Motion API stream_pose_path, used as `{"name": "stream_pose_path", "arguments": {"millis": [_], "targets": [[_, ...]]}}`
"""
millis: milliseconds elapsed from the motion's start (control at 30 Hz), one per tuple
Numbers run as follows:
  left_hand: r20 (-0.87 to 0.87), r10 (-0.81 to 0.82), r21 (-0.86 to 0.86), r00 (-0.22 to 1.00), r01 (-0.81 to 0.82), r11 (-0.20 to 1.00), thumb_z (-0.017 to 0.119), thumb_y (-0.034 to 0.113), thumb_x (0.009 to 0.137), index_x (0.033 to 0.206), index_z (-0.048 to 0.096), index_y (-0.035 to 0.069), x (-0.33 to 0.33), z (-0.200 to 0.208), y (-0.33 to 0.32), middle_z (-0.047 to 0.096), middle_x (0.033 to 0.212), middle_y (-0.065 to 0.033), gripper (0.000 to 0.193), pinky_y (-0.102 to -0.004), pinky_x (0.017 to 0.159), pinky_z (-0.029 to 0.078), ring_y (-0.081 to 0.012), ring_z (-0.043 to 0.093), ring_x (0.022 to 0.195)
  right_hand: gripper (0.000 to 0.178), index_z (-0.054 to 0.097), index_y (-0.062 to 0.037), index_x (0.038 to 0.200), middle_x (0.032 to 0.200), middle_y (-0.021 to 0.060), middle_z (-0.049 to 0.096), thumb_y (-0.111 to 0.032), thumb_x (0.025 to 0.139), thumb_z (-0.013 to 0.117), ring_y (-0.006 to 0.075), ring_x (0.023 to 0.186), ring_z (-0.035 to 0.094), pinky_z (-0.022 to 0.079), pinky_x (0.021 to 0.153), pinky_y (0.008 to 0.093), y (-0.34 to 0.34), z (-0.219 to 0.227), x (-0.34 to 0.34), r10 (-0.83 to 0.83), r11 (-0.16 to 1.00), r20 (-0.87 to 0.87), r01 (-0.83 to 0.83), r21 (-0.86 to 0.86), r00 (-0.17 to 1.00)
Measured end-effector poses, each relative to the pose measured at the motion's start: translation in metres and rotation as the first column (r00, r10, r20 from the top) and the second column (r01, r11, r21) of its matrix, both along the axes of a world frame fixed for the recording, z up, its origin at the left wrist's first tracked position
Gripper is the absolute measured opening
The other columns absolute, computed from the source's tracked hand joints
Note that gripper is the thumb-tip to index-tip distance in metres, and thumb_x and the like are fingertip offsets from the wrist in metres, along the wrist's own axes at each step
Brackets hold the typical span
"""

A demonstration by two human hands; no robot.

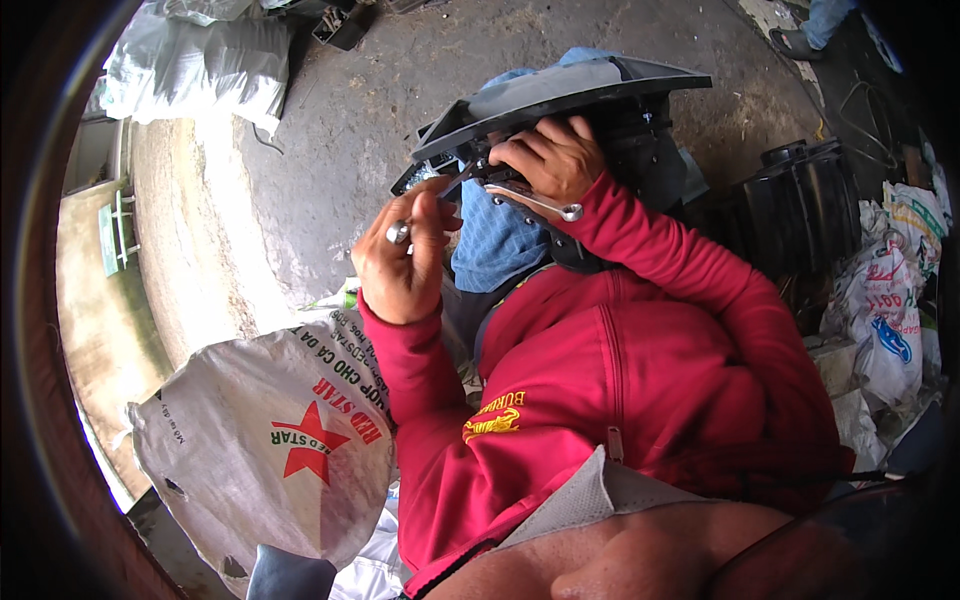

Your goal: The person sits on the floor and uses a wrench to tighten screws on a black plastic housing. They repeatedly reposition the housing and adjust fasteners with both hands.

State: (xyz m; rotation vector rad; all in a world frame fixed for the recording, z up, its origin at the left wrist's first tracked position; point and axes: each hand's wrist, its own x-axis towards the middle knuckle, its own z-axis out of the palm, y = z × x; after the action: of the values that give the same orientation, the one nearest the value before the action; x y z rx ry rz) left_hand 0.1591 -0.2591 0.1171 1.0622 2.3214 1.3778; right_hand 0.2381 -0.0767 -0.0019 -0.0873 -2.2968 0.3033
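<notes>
My left hand (pixel 400 270) is closed round a slender metal tool (pixel 457 184) whose tip points at the underside of a black plastic part (pixel 560 95). A shiny rounded metal piece (pixel 398 232) shows at its fingers; I cannot tell whether it belongs to that tool. The broad, tray-like part rests tilted over my blue-clad legs (pixel 500 240). My right hand (pixel 560 165) grips its near side with curled fingers, partly hidden under the rim. A wrench (pixel 535 201) with a round end lies just under that hand, beside the wrist; what its other end touches is hidden.
A large white printed sack (pixel 250 440) stands at my left. Plastic-wrapped bundles (pixel 200 65) are at the far left. Black ribbed plastic parts (pixel 800 200) and white bags (pixel 885 320) lie on the right. Another person's foot (pixel 797 43) shows at the far right on the grey floor (pixel 400 60).
</notes>
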Motion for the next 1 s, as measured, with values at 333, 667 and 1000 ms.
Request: {"name": "stream_pose_path", "arguments": {"millis": [333, 667, 1000], "targets": [[-0.144, -0.073, -0.011, 0.987, 0.072, 0.997, 0.059, 0.009, 0.096, 0.107, 0.071, 0.001, 0.002, 0.0, 0.007, 0.069, 0.083, -0.0132, 0.018, -0.0313, 0.062, 0.054, -0.0215, 0.071, 0.07, 0.029, 0.064, -0.022, 0.097, 0.079, -0.005, 0.063, -0.049, 0.085, 0.063, 0.0163, 0.078, 0.057, 0.036, 0.071, 0.0382, -0.002, 0.003, 0.001, -0.011, 1.0, 0.015, 0.011, -0.022, 1.0], [-0.549, -0.201, -0.337, 0.812, 0.005, 0.941, 0.068, 0.012, 0.087, 0.092, 0.072, 0.008, 0.019, 0.002, 0.052, 0.062, 0.077, -0.0122, 0.007, -0.0404, 0.055, 0.051, -0.0333, 0.065, 0.061, 0.019, 0.061, -0.0202, 0.1, 0.083, -0.0027, 0.07, -0.035, 0.088, 0.064, 0.018, 0.075, 0.063, 0.039, 0.067, 0.0403, -0.003, -0.006, -0.003, -0.035, 0.999, -0.062, 0.035, -0.009, 0.997], [0.774, -0.382, 0.564, 0.505, -0.274, 0.779, 0.042, 0.037, 0.103, 0.11, 0.064, -0.002, -0.047, -0.138, -0.026, 0.064, 0.082, -0.0111, 0.046, -0.042, 0.067, 0.059, -0.0291, 0.066, 0.073, 0.026, 0.062, -0.0222, 0.092, 0.072, -0.0071, 0.063, -0.045, 0.081, 0.069, 0.0154, 0.072, 0.059, 0.036, 0.07, 0.0364, -0.003, 0.0, 0.004, -0.013, 1.0, 0.028, 0.013, -0.019, 1.0]]}}
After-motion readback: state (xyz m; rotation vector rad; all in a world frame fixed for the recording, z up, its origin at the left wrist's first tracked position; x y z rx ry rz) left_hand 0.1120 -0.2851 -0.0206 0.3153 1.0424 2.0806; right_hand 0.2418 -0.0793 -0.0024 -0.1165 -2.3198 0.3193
